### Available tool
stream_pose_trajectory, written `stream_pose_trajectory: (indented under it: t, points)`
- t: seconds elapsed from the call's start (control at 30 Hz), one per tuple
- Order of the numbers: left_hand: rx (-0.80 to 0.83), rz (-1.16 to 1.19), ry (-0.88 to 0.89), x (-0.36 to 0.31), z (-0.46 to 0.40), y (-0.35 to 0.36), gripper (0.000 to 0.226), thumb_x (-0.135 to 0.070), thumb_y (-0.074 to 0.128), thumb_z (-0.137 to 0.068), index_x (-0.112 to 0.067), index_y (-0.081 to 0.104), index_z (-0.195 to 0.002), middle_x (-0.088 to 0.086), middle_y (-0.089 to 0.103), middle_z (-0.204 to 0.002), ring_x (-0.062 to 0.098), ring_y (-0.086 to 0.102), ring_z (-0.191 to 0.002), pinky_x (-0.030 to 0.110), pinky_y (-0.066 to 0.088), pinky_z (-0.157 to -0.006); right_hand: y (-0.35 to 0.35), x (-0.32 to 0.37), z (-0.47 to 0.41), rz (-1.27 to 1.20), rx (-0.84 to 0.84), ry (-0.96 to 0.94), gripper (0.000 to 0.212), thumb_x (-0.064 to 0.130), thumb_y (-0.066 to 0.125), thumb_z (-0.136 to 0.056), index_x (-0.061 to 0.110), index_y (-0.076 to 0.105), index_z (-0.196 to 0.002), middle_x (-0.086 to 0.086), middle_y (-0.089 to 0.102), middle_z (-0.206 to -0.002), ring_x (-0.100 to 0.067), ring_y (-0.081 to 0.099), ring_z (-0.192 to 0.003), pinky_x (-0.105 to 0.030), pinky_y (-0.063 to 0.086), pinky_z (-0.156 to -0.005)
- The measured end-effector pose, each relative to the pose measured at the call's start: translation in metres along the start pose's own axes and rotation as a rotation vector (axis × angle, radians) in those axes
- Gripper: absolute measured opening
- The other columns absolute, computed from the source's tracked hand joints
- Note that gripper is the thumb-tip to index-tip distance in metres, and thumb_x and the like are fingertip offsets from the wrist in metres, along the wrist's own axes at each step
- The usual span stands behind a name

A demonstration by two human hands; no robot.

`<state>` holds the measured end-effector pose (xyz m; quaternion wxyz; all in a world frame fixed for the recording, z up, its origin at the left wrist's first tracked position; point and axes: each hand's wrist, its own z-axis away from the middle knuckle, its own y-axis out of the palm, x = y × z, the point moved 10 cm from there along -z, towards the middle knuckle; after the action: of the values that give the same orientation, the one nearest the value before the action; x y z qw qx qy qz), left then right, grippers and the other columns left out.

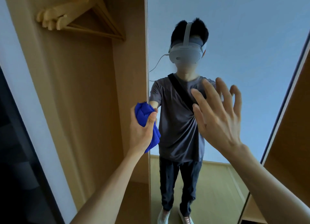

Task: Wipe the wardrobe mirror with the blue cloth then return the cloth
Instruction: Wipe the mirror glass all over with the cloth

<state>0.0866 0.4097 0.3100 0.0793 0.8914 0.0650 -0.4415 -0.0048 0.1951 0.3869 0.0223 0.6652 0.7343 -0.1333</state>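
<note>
The tall wardrobe mirror [243, 39] fills the right half of the view and reflects a standing person. A bunched blue cloth [145, 118] is gripped in my left hand [142, 131], right at the mirror's left edge, about mid-height. Part of the cloth hangs below my fist. My right hand [218, 116] is raised in front of the mirror with fingers spread, holding nothing; whether it touches the glass I cannot tell.
Left of the mirror is an open wooden wardrobe compartment [80, 106] with several wooden hangers [80, 17] at the top. A wooden panel [295, 131] borders the mirror on the right. A dark strip runs along the far left.
</note>
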Motion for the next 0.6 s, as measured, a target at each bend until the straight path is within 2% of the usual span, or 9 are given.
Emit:
stream_pose_trajectory:
  t: [0.07, 0.2, 0.27, 0.4, 0.5, 0.6]
  points:
    - [0.026, 0.013, -0.005, 0.001, -0.002, 0.002, 0.029, -0.017, 0.061, -0.098, -0.029, 0.045, -0.12, -0.036, 0.068, -0.09, -0.008, 0.067, -0.084, 0.015, 0.052, -0.078, 0.0, 0.001, -0.001, 0.025, -0.026, -0.007, 0.034, 0.019, 0.06, -0.102, 0.014, 0.068, -0.134, -0.014, 0.059, -0.147, -0.044, 0.05, -0.139, -0.065, 0.035, -0.114]
    - [0.061, 0.08, -0.043, 0.011, -0.004, 0.001, 0.03, -0.025, 0.064, -0.098, -0.039, 0.048, -0.119, -0.014, 0.075, -0.106, 0.018, 0.071, -0.1, 0.042, 0.056, -0.092, 0.004, 0.003, 0.005, 0.054, -0.048, -0.001, 0.035, 0.018, 0.058, -0.103, 0.013, 0.066, -0.137, -0.015, 0.056, -0.15, -0.044, 0.048, -0.141, -0.066, 0.034, -0.115]
    - [0.068, 0.083, -0.034, 0.012, -0.004, 0.001, 0.029, -0.026, 0.064, -0.098, -0.038, 0.048, -0.118, -0.014, 0.075, -0.104, 0.017, 0.071, -0.096, 0.043, 0.056, -0.09, 0.006, 0.005, 0.009, 0.064, -0.059, 0.006, 0.036, 0.017, 0.058, -0.103, 0.013, 0.065, -0.138, -0.015, 0.055, -0.151, -0.044, 0.047, -0.142, -0.066, 0.034, -0.115]
    - [0.069, 0.08, -0.008, 0.014, -0.002, -0.001, 0.034, -0.035, 0.066, -0.096, -0.041, 0.046, -0.122, -0.007, 0.075, -0.113, 0.017, 0.068, -0.113, 0.049, 0.047, -0.107, 0.008, 0.008, 0.019, 0.067, -0.092, 0.024, 0.038, 0.016, 0.057, -0.104, 0.012, 0.062, -0.141, -0.016, 0.054, -0.152, -0.043, 0.046, -0.143, -0.066, 0.034, -0.115]
    - [0.071, 0.092, 0.009, 0.027, 0.008, -0.001, 0.036, -0.041, 0.067, -0.094, -0.042, 0.045, -0.123, -0.007, 0.074, -0.112, 0.02, 0.068, -0.112, 0.054, 0.047, -0.105, 0.012, 0.012, 0.034, 0.063, -0.123, 0.032, 0.04, 0.017, 0.053, -0.105, 0.012, 0.06, -0.144, -0.015, 0.053, -0.153, -0.043, 0.045, -0.144, -0.064, 0.033, -0.116]
    - [0.058, 0.096, 0.021, 0.041, 0.017, -0.004, 0.053, -0.06, 0.07, -0.084, -0.04, 0.047, -0.127, 0.002, 0.071, -0.116, 0.034, 0.068, -0.104, 0.062, 0.049, -0.098, 0.018, 0.019, 0.061, 0.066, -0.143, 0.026, 0.043, 0.015, 0.053, -0.104, 0.012, 0.057, -0.146, -0.015, 0.051, -0.154, -0.043, 0.044, -0.144, -0.064, 0.032, -0.116]
